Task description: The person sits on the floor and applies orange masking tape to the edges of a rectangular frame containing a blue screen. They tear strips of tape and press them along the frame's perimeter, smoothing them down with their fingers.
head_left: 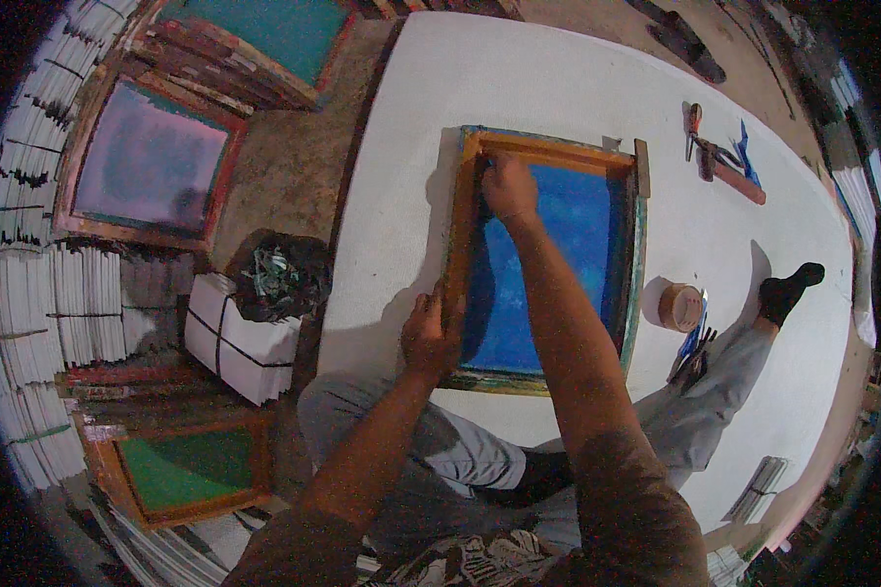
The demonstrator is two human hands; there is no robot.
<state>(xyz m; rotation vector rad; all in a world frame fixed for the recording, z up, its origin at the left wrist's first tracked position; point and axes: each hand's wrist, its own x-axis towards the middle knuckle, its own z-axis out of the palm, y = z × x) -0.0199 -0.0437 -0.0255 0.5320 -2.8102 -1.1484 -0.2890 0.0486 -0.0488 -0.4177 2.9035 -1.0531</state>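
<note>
A wooden screen-printing frame (453,264) with blue mesh (558,245) lies on the white work surface in front of me. My left hand (427,335) is closed around the left side rail, fairly low down. Inside the top left corner, my right hand (510,188) presses down with its fingers curled together. Whatever those fingers pinch, if anything, is hidden by the hand. My right forearm crosses the mesh and covers part of it. A dark shadow falls along the left part of the mesh.
Right of the frame lie a round wooden container (680,307), pliers (719,154) and an orange-handled screwdriver (693,127). My stretched leg (724,391) rests at the right. Leftward are a pink-meshed frame (147,166), a green-meshed frame (191,465), tied paper stacks (245,338) and a black bag (279,279).
</note>
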